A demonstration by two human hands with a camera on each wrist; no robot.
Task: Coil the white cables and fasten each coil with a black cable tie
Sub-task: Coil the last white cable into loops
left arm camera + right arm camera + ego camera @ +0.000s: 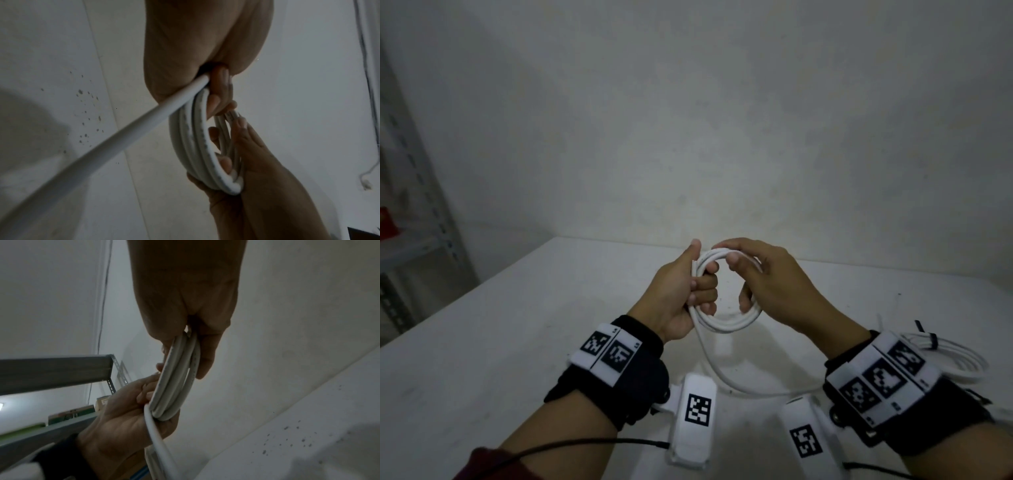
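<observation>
I hold a white cable coil above the white table with both hands. My left hand grips the coil's left side, fingers curled round the loops. My right hand grips the right side, thumb on top and fingers under the strands. A loose tail of the cable runs from the left hand down across the table toward me; it shows large in the left wrist view. A second white coil lies at the right, bound with a black cable tie.
A grey metal shelf rack stands at the left beyond the table, with a red object on it. A bare wall rises behind the table. Dark specks mark the tabletop. Thin black ties lie by my right wrist.
</observation>
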